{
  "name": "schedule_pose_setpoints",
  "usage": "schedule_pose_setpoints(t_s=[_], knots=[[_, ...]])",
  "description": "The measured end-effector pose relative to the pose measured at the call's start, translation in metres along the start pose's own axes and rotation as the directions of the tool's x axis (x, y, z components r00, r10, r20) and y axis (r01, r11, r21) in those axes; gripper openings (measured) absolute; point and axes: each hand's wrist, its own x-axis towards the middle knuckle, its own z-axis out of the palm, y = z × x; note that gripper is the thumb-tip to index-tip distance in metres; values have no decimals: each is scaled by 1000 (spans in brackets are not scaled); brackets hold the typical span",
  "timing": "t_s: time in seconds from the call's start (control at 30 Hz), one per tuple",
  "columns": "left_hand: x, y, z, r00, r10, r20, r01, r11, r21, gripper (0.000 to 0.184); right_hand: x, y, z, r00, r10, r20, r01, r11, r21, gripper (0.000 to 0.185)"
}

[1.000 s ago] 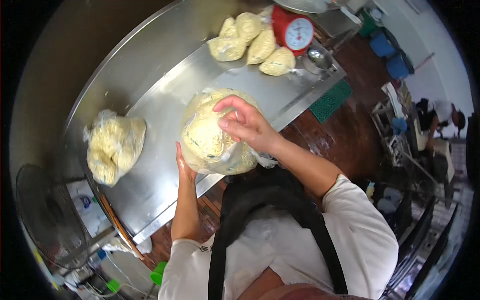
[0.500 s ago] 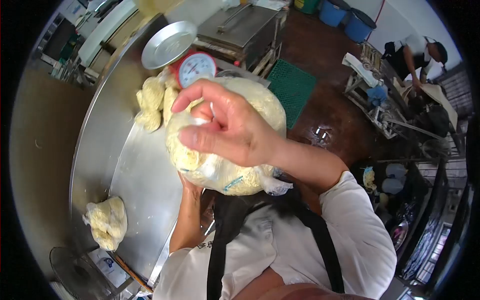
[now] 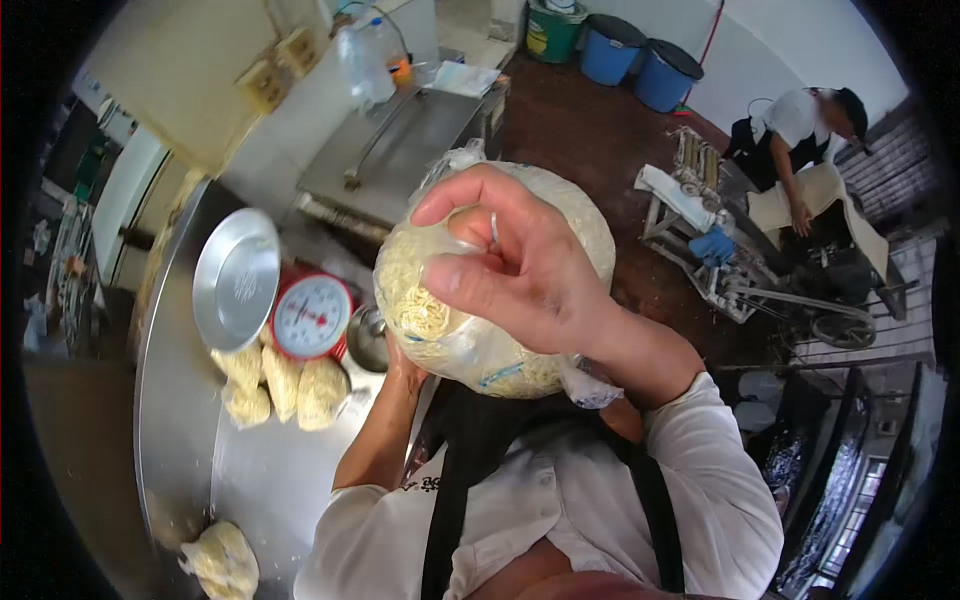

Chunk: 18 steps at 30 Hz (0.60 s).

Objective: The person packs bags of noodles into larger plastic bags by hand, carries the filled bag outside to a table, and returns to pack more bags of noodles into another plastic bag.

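Observation:
A large clear plastic bag of yellow noodles (image 3: 570, 215) is held up against my apron, a knotted plastic end sticking out at its lower right. My right hand (image 3: 520, 255) is in front of the bag, its fingers and thumb curled in on the plastic. From below on the left, my left hand (image 3: 404, 372) supports the bag; its fingers are hidden behind it. Left of the bag stand a red dial scale (image 3: 313, 314), a round metal pan (image 3: 237, 282) and a metal bowl (image 3: 370, 345). Several smaller noodle bags (image 3: 322, 395) lie just below the scale.
Another noodle bag (image 3: 222, 562) lies on the steel table (image 3: 270, 470) near its lower end. Ahead is a lidded steel unit (image 3: 390, 140) with bottles (image 3: 365, 65) behind. Lidded bins (image 3: 612, 50) line the wall. At right, a person (image 3: 800, 140) works beside a machine (image 3: 710, 220).
My view has swung left and forward, showing the whole scale, pan and metal bowl. The large noodle bag stays in my hands, shifted right in view away from the scale.

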Motion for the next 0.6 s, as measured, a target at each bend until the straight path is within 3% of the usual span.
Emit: schedule_pose_setpoints(t_s=[0.1,0.13,0.2,0.43,0.6], knots=[[65,-1,49,997,-75,5,75,997,-25,58,46,3,-63,996,3,-84,-3,1000,0,33],[90,-2,65,999,-28,15,27,995,94,59,62,6,-85,994,-8,-111,9,1000,5,33],[143,-2,93,997,-64,48,59,993,100,61,91,13,-132,989,-23,-148,24,1000,5,32],[331,-25,190,995,-41,95,25,987,159,61,186,53,-333,997,-75,-14,74,994,-79,32],[437,-37,260,996,16,90,-31,986,162,61,267,73,-458,998,-39,-47,39,999,7,29]])
